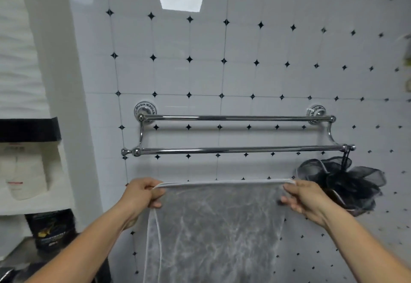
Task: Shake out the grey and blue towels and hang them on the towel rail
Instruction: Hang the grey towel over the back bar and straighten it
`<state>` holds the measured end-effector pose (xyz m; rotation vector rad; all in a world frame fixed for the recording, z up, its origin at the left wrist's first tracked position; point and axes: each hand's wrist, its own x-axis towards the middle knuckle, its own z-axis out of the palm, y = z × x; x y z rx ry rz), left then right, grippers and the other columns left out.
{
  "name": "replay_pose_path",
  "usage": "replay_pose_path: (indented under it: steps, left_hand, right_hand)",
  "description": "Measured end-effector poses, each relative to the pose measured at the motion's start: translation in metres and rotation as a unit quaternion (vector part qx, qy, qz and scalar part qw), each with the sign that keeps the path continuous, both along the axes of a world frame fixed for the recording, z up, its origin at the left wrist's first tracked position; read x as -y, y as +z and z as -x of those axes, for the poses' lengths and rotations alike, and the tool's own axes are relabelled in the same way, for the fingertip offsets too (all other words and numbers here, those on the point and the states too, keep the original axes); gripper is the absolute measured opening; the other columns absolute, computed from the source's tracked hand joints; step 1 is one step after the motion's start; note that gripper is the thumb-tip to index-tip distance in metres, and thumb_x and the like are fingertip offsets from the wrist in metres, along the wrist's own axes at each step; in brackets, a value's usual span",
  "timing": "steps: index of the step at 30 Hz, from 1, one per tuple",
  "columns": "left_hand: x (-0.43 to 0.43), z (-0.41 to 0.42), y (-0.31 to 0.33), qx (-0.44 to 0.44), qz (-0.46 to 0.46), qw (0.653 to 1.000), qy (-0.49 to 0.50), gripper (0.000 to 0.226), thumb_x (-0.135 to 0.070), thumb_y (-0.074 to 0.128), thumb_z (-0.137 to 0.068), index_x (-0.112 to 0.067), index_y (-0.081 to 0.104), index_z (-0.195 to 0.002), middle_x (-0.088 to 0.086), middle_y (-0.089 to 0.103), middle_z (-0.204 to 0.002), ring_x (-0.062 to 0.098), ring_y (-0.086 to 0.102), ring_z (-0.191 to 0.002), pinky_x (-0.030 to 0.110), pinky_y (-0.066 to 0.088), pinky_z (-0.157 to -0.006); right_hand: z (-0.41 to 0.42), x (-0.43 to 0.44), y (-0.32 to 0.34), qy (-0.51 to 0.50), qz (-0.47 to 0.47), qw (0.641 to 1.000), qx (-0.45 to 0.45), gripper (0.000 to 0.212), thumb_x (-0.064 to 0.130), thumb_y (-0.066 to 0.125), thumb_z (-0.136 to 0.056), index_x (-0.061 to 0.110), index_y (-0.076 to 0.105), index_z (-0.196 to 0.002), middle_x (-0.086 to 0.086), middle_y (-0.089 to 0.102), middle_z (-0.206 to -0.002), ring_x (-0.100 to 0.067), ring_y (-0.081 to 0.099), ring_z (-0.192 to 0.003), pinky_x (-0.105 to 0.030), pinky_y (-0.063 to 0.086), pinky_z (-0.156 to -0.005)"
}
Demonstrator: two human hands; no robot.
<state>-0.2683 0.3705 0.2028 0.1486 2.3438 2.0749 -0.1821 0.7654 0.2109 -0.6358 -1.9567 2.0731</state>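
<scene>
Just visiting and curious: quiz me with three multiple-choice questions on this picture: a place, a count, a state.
1. Where does the black bath pouf hang?
A. lower bar's right end
B. upper bar's left end
C. upper bar's middle
2. How many bars has the towel rail?
A. one
B. two
C. four
3. How is the grey towel?
A. draped over the rail
B. stretched between both hands
C. dropped on the floor
Answers: 1 A, its loop hangs by the lower bar's right knob. 2 B, one upper, one lower. 3 B, the left hand and right hand grip its top corners.
</scene>
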Motion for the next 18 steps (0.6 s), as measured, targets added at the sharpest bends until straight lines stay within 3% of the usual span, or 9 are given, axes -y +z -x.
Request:
replay_pose_path:
  steps: [2, 4, 6, 8, 10, 12, 15, 17, 18]
  left_hand:
    - [-0.018, 0.015, 0.005, 0.002, -0.020, 0.998, 0.051, 0.006, -0.001, 0.061, -0.090, -0.002, 0.066, -0.087, 0.008, 0.057, -0.070, 0.013, 0.056, -0.052, 0.029, 0.055, -0.043]
    - [-0.033, 0.032, 0.010, -0.004, -0.096, 0.991, 0.094, 0.007, -0.001, 0.058, -0.092, -0.003, 0.064, -0.091, 0.007, 0.059, -0.074, 0.013, 0.058, -0.058, 0.032, 0.058, -0.046]
    - [-0.045, 0.047, 0.020, -0.021, -0.202, 0.973, 0.111, 0.010, 0.004, 0.056, -0.091, -0.002, 0.063, -0.093, 0.006, 0.063, -0.080, 0.015, 0.062, -0.070, 0.028, 0.059, -0.050]
    - [-0.056, 0.058, 0.037, -0.053, -0.298, 0.949, 0.086, 0.011, 0.003, 0.057, -0.090, -0.006, 0.064, -0.088, 0.004, 0.064, -0.075, 0.011, 0.064, -0.065, 0.020, 0.056, -0.053]
    - [-0.066, 0.072, 0.054, -0.067, -0.408, 0.908, 0.059, 0.016, -0.003, 0.058, -0.091, -0.010, 0.067, -0.081, 0.000, 0.068, -0.072, 0.007, 0.067, -0.061, 0.018, 0.056, -0.058]
    - [-0.075, 0.089, 0.068, -0.062, -0.503, 0.859, 0.064, 0.029, -0.004, 0.059, -0.090, -0.015, 0.074, -0.067, -0.005, 0.071, -0.072, 0.005, 0.070, -0.066, 0.018, 0.057, -0.060]
    - [-0.090, 0.103, 0.081, -0.120, -0.594, 0.795, 0.008, 0.012, -0.002, 0.079, -0.059, -0.013, 0.076, -0.062, -0.003, 0.073, -0.071, 0.006, 0.071, -0.069, 0.019, 0.057, -0.064]
    - [-0.096, 0.107, 0.085, -0.158, -0.626, 0.763, -0.039, 0.033, 0.000, 0.083, -0.036, -0.010, 0.076, -0.067, 0.001, 0.074, -0.073, 0.010, 0.073, -0.074, 0.023, 0.059, -0.072]
    - [-0.098, 0.107, 0.087, -0.167, -0.631, 0.756, -0.046, 0.036, 0.005, 0.080, -0.037, -0.009, 0.077, -0.070, 0.003, 0.075, -0.076, 0.012, 0.073, -0.078, 0.025, 0.059, -0.075]
  right_hand:
    - [0.025, 0.000, 0.005, 0.024, 0.101, 0.994, -0.026, 0.007, 0.004, 0.050, -0.098, 0.004, 0.053, -0.104, -0.015, 0.064, -0.097, -0.026, 0.073, -0.058, -0.024, 0.049, -0.034]
    - [0.054, -0.003, 0.012, 0.022, 0.147, 0.987, -0.065, 0.006, 0.004, 0.048, -0.099, 0.006, 0.053, -0.101, -0.016, 0.062, -0.099, -0.023, 0.072, -0.054, -0.024, 0.052, -0.037]
    - [0.082, -0.009, 0.024, 0.001, 0.163, 0.980, -0.116, 0.010, 0.003, 0.045, -0.100, 0.004, 0.055, -0.100, -0.015, 0.060, -0.089, -0.015, 0.065, -0.043, -0.019, 0.047, -0.034]
    - [0.107, -0.015, 0.042, -0.003, 0.201, 0.963, -0.182, 0.010, 0.006, 0.051, -0.097, 0.006, 0.059, -0.091, -0.009, 0.060, -0.070, -0.010, 0.057, -0.037, -0.018, 0.044, -0.034]
    - [0.127, -0.019, 0.060, 0.006, 0.257, 0.934, -0.247, 0.008, 0.009, 0.063, -0.088, 0.012, 0.056, -0.084, -0.001, 0.059, -0.054, -0.008, 0.055, -0.038, -0.017, 0.044, -0.035]
    - [0.143, -0.023, 0.076, 0.018, 0.311, 0.899, -0.308, 0.019, 0.010, 0.072, -0.070, 0.015, 0.055, -0.077, 0.004, 0.058, -0.051, -0.006, 0.053, -0.039, -0.015, 0.038, -0.034]
    - [0.156, -0.028, 0.094, 0.072, 0.397, 0.834, -0.377, 0.011, 0.017, 0.075, -0.058, 0.021, 0.065, -0.062, 0.009, 0.053, -0.050, 0.000, 0.042, -0.038, -0.013, 0.030, -0.034]
    - [0.161, -0.031, 0.098, 0.110, 0.425, 0.807, -0.394, 0.014, 0.020, 0.079, -0.054, 0.021, 0.067, -0.061, 0.009, 0.046, -0.048, 0.000, 0.039, -0.038, -0.013, 0.028, -0.034]
    - [0.161, -0.033, 0.096, 0.131, 0.431, 0.794, -0.408, 0.017, 0.017, 0.080, -0.051, 0.019, 0.069, -0.065, 0.009, 0.048, -0.050, 0.000, 0.040, -0.039, -0.013, 0.028, -0.035]
